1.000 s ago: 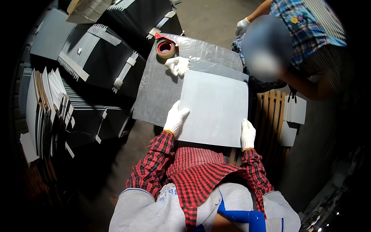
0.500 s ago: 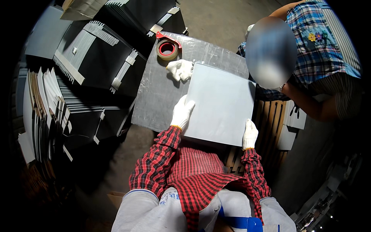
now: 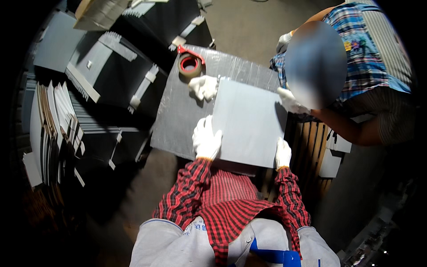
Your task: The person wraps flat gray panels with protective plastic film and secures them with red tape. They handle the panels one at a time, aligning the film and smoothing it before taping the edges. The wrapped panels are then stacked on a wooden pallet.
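A flat, light grey square panel (image 3: 249, 127) lies over the right part of a table wrapped in clear film (image 3: 171, 129). My left hand (image 3: 207, 139), in a white knitted glove, is closed at the panel's left edge, thumb over its top. On the opposite side, my right hand (image 3: 283, 153), gloved the same way, grips the right edge near the close corner. Beyond the panel's far left corner sit a crumpled white glove (image 3: 203, 87) and a tape roll in a red dispenser (image 3: 190, 66). Fingers beneath the panel are hidden.
A co-worker in a blue plaid garment (image 3: 367, 53) bends in from the right; their gloved hand (image 3: 292, 101) is at the panel's far right edge. Stacks of dark panels (image 3: 111, 66) with pale edge strips stand left. A slatted wooden pallet (image 3: 307, 144) lies right.
The co-worker's gloved hand has come to the panel's far right edge. My left hand has slid a little nearer along the left edge. The whole view has shifted slightly.
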Available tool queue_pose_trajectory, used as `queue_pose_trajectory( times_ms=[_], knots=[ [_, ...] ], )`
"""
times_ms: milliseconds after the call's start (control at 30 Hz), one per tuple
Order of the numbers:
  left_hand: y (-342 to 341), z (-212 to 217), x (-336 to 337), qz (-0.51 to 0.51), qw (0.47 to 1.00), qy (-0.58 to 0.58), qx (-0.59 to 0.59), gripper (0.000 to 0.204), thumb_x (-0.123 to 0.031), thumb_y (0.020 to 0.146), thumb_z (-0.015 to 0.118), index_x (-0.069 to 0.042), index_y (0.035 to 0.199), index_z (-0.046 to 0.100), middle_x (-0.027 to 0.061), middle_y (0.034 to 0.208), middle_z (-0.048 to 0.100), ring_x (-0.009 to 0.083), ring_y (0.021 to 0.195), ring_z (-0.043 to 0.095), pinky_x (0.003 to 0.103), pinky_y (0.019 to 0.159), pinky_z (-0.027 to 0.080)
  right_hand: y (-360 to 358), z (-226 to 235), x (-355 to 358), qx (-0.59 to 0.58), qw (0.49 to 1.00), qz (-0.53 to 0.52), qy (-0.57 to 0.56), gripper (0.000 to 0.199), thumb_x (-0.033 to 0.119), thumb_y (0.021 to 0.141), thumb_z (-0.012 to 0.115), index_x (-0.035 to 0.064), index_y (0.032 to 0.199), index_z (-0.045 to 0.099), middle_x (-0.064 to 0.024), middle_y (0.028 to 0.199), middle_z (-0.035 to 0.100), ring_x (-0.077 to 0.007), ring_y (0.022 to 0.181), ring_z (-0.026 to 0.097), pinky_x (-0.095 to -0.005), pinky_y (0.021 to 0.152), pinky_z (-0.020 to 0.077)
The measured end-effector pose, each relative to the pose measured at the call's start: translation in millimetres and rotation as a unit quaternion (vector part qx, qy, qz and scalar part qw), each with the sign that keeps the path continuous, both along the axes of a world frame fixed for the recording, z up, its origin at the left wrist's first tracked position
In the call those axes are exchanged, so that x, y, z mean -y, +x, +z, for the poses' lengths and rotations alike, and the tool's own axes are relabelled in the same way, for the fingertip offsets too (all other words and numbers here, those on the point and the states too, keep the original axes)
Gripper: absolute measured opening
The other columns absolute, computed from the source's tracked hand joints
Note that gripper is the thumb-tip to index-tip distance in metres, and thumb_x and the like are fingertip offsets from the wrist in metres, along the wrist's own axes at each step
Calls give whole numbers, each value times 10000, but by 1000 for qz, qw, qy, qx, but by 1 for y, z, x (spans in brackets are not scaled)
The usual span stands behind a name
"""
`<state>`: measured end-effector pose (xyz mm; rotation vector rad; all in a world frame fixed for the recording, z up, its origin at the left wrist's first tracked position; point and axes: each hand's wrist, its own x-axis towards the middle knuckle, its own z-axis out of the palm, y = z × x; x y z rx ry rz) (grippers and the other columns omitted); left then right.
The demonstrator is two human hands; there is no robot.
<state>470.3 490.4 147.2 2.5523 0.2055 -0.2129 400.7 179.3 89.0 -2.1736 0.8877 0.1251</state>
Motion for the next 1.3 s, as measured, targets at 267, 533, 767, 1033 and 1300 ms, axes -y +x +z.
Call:
queue_pose_trajectory(
  times_ms=[267, 533, 767, 1033, 1300],
  knots=[
    [-18, -14, -23, 19, 986, -122, -115, 938, -452, 790, 729, -18, 1528, 344, 282, 1342, 603, 455, 1217, 598, 512, 1035, 475, 27, -37, 3, -45, 998, 12, -43, 524, 491, 998, 469, 21, 1097, 680, -295, 1112, 670, -483, 1053, 630, -563, 901, 501],
    [-19, -82, -19, -97, 993, -64, -10, 451, -305, 966, 538, -30, 1315, 614, 265, 1220, 650, 444, 1111, 621, 510, 960, 504, 25, 68, 8, -187, 942, 227, -160, 498, 513, 941, 505, 134, 1156, 746, -209, 1183, 713, -386, 1099, 691, -542, 933, 531],
    [-22, -78, -6, 10, 979, -126, -159, 881, -430, 819, 701, -48, 1530, 348, 300, 1294, 616, 449, 1163, 617, 504, 995, 489, -13, -51, 49, -246, 966, 81, -17, 736, 748, 904, 474, 157, 1333, 567, -159, 1328, 632, -323, 1223, 612, -464, 1018, 482],
    [-24, -23, -24, 64, 968, -146, -192, 973, -548, 821, 708, -20, 1549, 338, 319, 1340, 601, 450, 1254, 586, 469, 1063, 459, 30, -30, -68, -300, 796, 22, 525, 689, 726, 915, 501, 128, 1251, 568, -144, 1222, 610, -313, 1146, 600, -459, 985, 480],
    [-29, -54, -39, 83, 927, -340, -132, 828, -387, 911, 693, 14, 1544, 342, 293, 1445, 531, 380, 1345, 529, 421, 1112, 418, 30, -34, -47, -510, 450, -93, 727, 654, 704, 926, 528, 98, 1169, 568, -128, 1116, 589, -303, 1069, 589, -453, 953, 478]
  ],
)
